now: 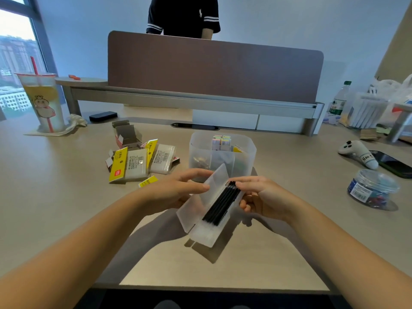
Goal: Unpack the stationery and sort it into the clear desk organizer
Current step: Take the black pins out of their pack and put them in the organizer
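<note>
A drink cup point(43, 101) with a red straw stands far left. A game controller point(356, 153) lies right, beside a dark phone point(394, 163).

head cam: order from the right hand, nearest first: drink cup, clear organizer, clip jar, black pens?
1. black pens, under the right hand fingertips.
2. clear organizer, just behind.
3. clip jar, off to the right.
4. drink cup, far left.

Daylight from the window point(15, 63) at left casts soft shadows on the desk point(66, 197); edges bend.
</note>
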`<state>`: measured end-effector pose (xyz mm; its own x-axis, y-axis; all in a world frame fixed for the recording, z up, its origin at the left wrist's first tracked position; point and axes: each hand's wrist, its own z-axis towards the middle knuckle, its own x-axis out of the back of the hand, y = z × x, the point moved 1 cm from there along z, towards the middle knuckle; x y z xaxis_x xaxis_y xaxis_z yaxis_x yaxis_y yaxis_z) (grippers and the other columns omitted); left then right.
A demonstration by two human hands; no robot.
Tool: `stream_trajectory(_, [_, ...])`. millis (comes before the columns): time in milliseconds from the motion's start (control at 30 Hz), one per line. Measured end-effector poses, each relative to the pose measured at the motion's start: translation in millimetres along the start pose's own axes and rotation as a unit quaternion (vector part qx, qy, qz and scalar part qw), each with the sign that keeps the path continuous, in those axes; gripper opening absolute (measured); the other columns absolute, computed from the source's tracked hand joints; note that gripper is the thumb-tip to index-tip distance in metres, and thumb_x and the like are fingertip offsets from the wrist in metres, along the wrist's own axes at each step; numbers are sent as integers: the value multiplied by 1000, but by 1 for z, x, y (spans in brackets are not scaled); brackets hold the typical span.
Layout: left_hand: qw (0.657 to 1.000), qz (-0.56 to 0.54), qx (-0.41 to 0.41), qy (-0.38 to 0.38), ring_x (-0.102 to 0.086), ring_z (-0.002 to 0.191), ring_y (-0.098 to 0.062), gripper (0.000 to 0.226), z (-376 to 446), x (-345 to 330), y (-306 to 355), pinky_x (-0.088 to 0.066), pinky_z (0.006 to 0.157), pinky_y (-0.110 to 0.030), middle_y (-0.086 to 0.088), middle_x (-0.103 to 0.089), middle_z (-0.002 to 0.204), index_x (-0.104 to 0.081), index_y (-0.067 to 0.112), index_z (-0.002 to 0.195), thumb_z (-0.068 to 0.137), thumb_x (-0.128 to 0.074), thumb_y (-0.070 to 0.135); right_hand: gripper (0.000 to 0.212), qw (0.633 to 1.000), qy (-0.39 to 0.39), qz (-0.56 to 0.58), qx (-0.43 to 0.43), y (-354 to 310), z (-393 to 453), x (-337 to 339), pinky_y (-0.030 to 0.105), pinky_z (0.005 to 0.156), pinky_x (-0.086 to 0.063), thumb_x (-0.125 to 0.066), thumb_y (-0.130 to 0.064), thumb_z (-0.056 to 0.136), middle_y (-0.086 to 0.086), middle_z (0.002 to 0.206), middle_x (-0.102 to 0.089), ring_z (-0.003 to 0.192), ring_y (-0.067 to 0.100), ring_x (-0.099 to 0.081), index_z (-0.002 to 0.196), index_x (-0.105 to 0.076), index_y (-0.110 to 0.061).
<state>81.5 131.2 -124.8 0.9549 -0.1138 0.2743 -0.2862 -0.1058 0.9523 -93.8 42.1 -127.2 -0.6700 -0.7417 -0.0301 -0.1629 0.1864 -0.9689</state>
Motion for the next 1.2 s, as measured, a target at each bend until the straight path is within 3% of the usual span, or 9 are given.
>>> stream_trajectory(233, [998, -60, -4, 2, -61, 91, -15, 53, 15, -6, -5, -56, 68, -25, -4, -60, 104, -35, 39, 121, 87, -48, 0, 34, 990, 134, -41, 35, 7, 17, -8, 19, 41, -48, -48, -18, 92, 9, 74, -56, 53, 13, -55, 122, -40, -5])
stream_trajectory(333, [996, -82, -20, 20, -61, 89, -18, 56, 15, -12, -7, -55, 68, -27, -6, -60, 101, -32, 45, 113, 87, -48, -2, 48, 991, 133, -1, 36, 14, 11, -14, 25, 48, -52, -57, -17, 86, 9, 88, -61, 65, 18, -63, 126, -31, -13])
stream_trajectory(433, [995, -82, -23, 54, -60, 89, -20, 57, 14, -13, -10, -55, 65, -27, -7, -59, 101, -28, 45, 115, 87, -48, -1, 63, 993, 115, 19, 31, 21, 4, -19, 21, 44, -50, -61, -4, 81, 10, 87, -60, 52, 12, -65, 130, -25, -17])
stream_trajectory(567, [995, -56, -28, 74, -58, 85, -12, 66, 13, -13, -11, -56, 63, -23, -1, -53, 102, -23, 40, 131, 85, -53, 2, 40, 995, 97, -9, 30, 20, 1, -20, 18, 44, -50, -56, 1, 83, 10, 84, -62, 53, 11, -67, 117, -39, -11])
stream_trajectory(700, [991, 5, -60, 122, -53, 94, -12, 71, 17, -7, -9, -52, 74, -25, 4, -36, 119, -22, 29, 139, 81, -61, 13, 30, 995, 70, -43, 54, 16, 4, -19, 19, 50, -52, -52, 3, 84, 7, 79, -61, 62, 11, -66, 109, -50, -15])
stream_trajectory(767, [987, -22, -70, 143, -54, 99, -16, 60, 20, -3, -8, -51, 78, -29, 2, -42, 119, -30, 24, 135, 83, -58, 19, 32, 992, 55, -89, 63, 14, 6, -17, 20, 57, -54, -52, 2, 85, 4, 76, -60, 68, 11, -63, 112, -52, -14])
stream_trajectory(833, [985, -54, -61, 151, -59, 88, -14, 44, 22, 2, -8, -52, 76, -29, -2, -57, 104, -42, 19, 127, 85, -55, 20, 33, 990, 41, -119, 68, 12, 8, -15, 18, 59, -53, -52, 2, 85, 4, 76, -57, 70, 10, -60, 114, -53, -14])
stream_trajectory(967, [995, -51, -35, 84, -61, 85, -17, 37, 22, 12, -14, -55, 67, -22, -6, -58, 101, -51, 24, 114, 81, -59, 11, 30, 991, 26, -106, 83, 12, 10, -12, 12, 60, -52, -49, 5, 85, 5, 83, -59, 69, 7, -59, 111, -57, -8])
stream_trajectory(1200, [999, -15, -46, 12, -58, 91, -12, 61, 15, 14, -18, -55, 70, -15, -5, -50, 115, -43, 36, 116, 75, -63, -4, 18, 980, 20, -176, 92, 4, 20, -4, 9, 62, -51, -50, 2, 86, 15, 91, -60, 71, 10, -58, 87, -61, -12])
